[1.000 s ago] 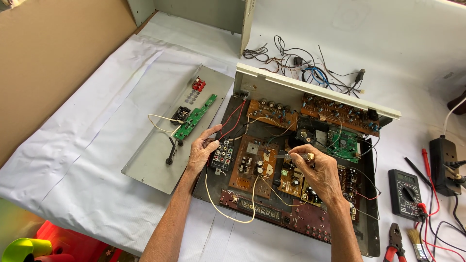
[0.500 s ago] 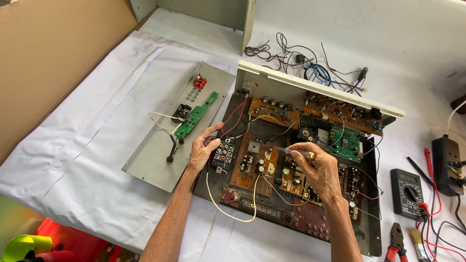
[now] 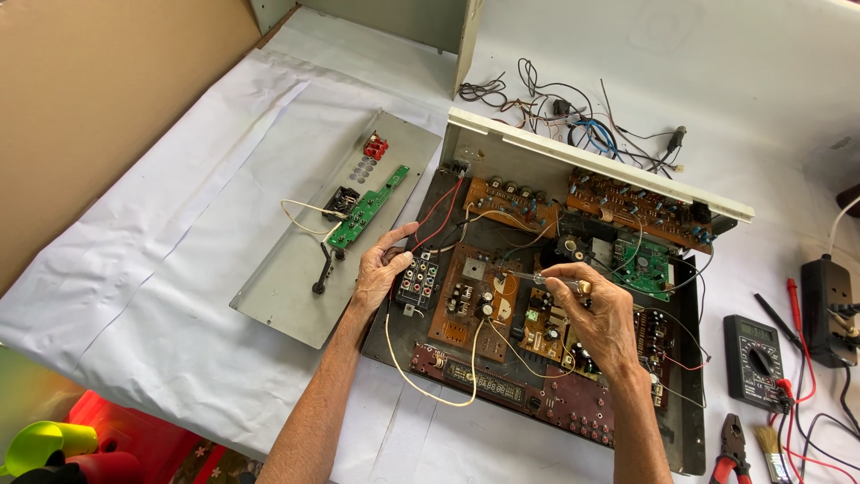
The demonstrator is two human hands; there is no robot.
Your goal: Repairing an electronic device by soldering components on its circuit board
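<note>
Near the middle of the white-covered table [image 3: 134, 296] lies one opened amplifier chassis [image 3: 690, 448], its boards bare. No package or sign shows; the only label-like marks are a pale display strip [image 3: 488, 385] along the near edge of the chassis and the red and white round sockets of a jack block [image 3: 417, 280] at its left. One left hand [image 3: 381, 273] rests at the chassis's left edge, fingers curled loosely around that jack block, thumb stretched toward the red wires. One right hand [image 3: 602, 314] is closed around a thin screwdriver [image 3: 548, 280], whose tip points left over the brown circuit board [image 3: 470, 300]; whether the tip touches the board is hard to tell. Since half a second ago both hands have barely shifted, and the tool lies much as it did. Left of the chassis lies one grey metal panel [image 3: 287, 287] carrying one narrow green board [image 3: 367, 208]. At the right sit one multimeter [image 3: 754, 358], one black adapter [image 3: 826, 309], one pair of red-handled pliers [image 3: 730, 453] and one small brush [image 3: 769, 444]. Far behind, one tangle of loose wires [image 3: 573, 121] lies on the cloth.
</note>
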